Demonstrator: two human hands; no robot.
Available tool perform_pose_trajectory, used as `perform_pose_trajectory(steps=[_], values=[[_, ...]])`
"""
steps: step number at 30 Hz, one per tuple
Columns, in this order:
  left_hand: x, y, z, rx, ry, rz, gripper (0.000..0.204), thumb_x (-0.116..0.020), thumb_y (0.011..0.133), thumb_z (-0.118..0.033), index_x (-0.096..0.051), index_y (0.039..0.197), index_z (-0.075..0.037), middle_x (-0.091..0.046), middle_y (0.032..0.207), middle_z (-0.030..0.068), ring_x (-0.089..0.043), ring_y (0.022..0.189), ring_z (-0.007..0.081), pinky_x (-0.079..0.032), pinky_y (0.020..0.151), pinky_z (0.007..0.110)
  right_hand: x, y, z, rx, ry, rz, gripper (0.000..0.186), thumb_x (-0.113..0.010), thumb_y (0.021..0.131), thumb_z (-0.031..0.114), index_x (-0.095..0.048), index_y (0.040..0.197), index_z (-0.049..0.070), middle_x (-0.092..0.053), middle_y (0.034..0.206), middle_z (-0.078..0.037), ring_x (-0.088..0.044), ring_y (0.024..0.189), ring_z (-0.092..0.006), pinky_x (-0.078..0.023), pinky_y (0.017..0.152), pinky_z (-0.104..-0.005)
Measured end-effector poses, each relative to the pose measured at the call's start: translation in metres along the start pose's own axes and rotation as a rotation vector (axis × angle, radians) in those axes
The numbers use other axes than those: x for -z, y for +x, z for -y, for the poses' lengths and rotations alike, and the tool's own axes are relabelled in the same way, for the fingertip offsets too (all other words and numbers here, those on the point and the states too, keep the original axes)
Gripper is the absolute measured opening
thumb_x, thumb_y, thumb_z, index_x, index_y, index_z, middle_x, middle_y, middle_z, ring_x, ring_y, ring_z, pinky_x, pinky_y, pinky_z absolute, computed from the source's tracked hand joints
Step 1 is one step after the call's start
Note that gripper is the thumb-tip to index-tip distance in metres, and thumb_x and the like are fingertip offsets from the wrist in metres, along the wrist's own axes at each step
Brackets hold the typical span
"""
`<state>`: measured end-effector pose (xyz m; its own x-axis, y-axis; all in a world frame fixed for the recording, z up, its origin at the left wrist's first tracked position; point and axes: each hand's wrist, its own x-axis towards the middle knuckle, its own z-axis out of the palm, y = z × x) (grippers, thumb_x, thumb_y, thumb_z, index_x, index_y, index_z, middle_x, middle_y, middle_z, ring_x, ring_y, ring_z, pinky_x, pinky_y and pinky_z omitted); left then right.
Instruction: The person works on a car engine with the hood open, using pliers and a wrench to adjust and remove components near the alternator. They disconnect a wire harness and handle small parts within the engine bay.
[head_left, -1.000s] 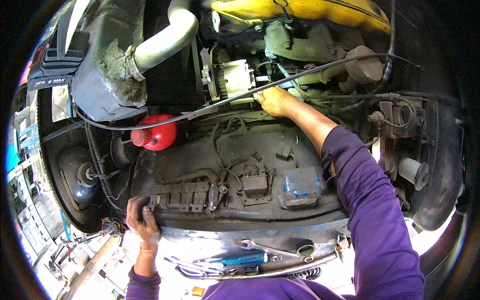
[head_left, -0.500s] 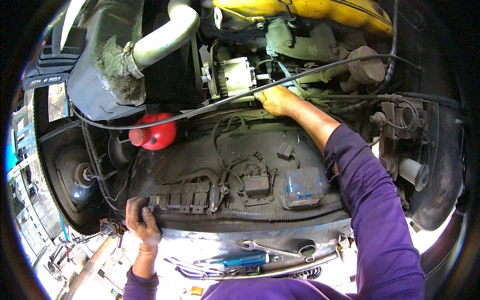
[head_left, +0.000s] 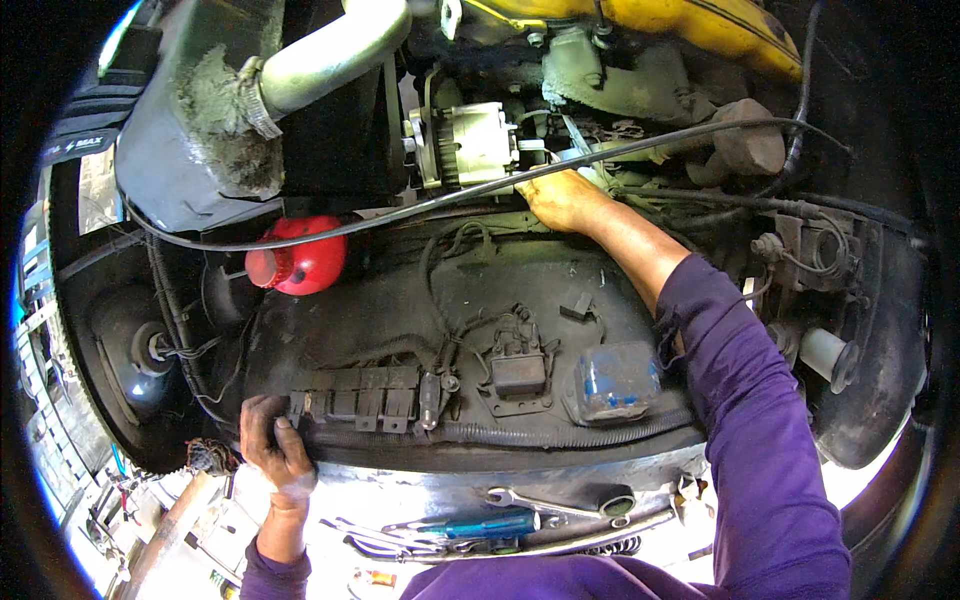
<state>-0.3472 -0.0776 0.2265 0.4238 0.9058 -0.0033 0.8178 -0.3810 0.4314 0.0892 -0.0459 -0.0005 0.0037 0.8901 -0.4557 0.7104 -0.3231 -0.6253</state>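
Note:
My right hand (head_left: 562, 200) reaches across the engine bay to the rear of a pale metal alternator (head_left: 476, 145). Its fingers are bent together beside the alternator's back end, just under a long black cable (head_left: 400, 218); the fingertips and whatever they hold are hidden. At the lower left, my left hand (head_left: 275, 445) is closed over the fender edge (head_left: 400, 475), with its thumb on the near side. A row of black relay boxes (head_left: 370, 392) sits just right of these fingers.
On the near ledge lie a combination wrench (head_left: 545, 502), a blue-handled tool (head_left: 490, 524) and other tools. A red round bottle (head_left: 315, 257) stands below the air duct (head_left: 335, 62). A worn blue box (head_left: 618, 380) is fixed to the inner panel, near my right sleeve.
The view has shifted slightly. My right hand stays at the alternator's rear with little visible movement, and my left hand keeps its place on the fender edge.

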Motion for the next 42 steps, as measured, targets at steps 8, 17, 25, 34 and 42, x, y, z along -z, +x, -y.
perform_pose_trajectory(steps=[8,17,25,34,42], values=[[-0.007,0.005,-0.005,-0.006,0.023,-0.063,0.023,-0.054,0.091,-0.015,-0.064,0.097,0.006,-0.063,0.093,0.0214,-0.062,0.087,0.0379,-0.050,0.082,0.042,-0.002,0.000,0.000,0.049,-0.109,-0.072,0.045,-0.049,0.100,0.033,-0.073,0.091,-0.004,-0.071,0.100,-0.030,-0.069,0.098,-0.0471,-0.055,0.088,-0.0536],[0.001,0.002,-0.002,0.044,0.002,-0.033,0.024,-0.056,0.093,-0.017,-0.064,0.097,0.006,-0.064,0.092,0.0205,-0.064,0.084,0.0362,-0.050,0.079,0.040,0.021,0.012,-0.014,-0.164,0.216,0.203,0.059,-0.046,0.104,0.049,-0.073,0.106,-0.003,-0.072,0.107,-0.027,-0.068,0.104,-0.0405,-0.051,0.092,-0.0485],[0.000,0.001,-0.004,0.067,0.002,-0.059,0.023,-0.056,0.092,-0.015,-0.064,0.095,0.006,-0.064,0.091,0.0198,-0.063,0.083,0.0345,-0.050,0.078,0.039,0.000,0.020,-0.025,-0.132,0.193,0.101,0.063,-0.044,0.105,0.051,-0.071,0.111,-0.005,-0.066,0.120,-0.032,-0.063,0.116,-0.0434,-0.048,0.100,-0.0484],[-0.003,0.004,-0.005,0.028,-0.015,-0.054,0.021,-0.056,0.089,-0.011,-0.064,0.094,0.007,-0.064,0.091,0.0200,-0.063,0.085,0.0349,-0.050,0.080,0.040,-0.006,0.005,-0.010,-0.066,-0.018,-0.072,0.045,-0.046,0.103,0.036,-0.073,0.105,-0.001,-0.069,0.109,-0.029,-0.066,0.104,-0.0469,-0.052,0.091,-0.0534],[-0.006,0.004,-0.006,0.010,0.006,-0.096,0.020,-0.055,0.086,-0.008,-0.064,0.095,0.007,-0.064,0.091,0.0207,-0.063,0.086,0.0357,-0.050,0.082,0.041,-0.013,0.013,-0.017,-0.027,-0.009,-0.070,0.041,-0.052,0.100,0.035,-0.072,0.104,-0.001,-0.070,0.107,-0.029,-0.066,0.103,-0.0470,-0.053,0.090,-0.0527]])
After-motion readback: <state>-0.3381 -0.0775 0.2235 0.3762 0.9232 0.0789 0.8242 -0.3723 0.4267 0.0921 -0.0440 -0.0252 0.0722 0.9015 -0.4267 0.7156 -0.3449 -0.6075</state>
